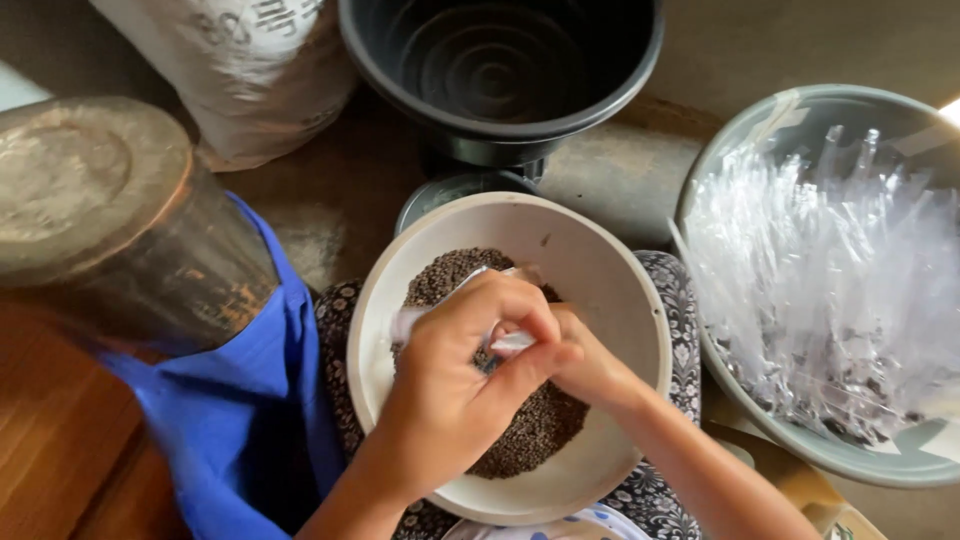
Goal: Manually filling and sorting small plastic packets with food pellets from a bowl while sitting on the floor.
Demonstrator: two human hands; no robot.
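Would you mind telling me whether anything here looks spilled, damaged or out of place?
Nothing stands out. The dark granules stay inside the white bowl, none on the rim. Both hands, left hand and right hand, grip a small clear bag above them.

**Both hands joined, fingers pinched**

Your left hand reaches in from below, knuckles up, fingers curled and thumb pressed forward. Your right hand comes in from the lower right, forearm bare, its fingers tucked under the left's, touching.
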